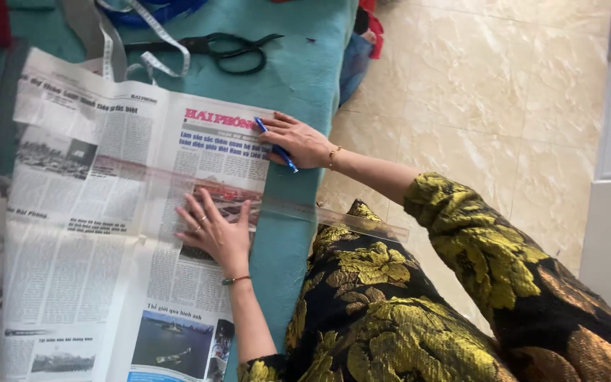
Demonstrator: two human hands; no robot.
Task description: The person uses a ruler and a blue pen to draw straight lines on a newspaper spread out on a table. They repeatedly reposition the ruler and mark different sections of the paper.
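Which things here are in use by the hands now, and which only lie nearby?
In use: blue pen in right hand; long clear plastic ruler and printed newspaper under left hand.
Lying about: black scissors; white measuring tape.

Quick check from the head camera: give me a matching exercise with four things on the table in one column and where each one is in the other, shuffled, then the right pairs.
Things:
1. blue pen
2. clear ruler
3. black scissors
4. newspaper

Places:
A. spread flat on the teal table
B. pressed down under the left hand
C. at the table's far edge, beside the measuring tape
D. held in the right hand

Pairs: 1-D, 2-B, 3-C, 4-A
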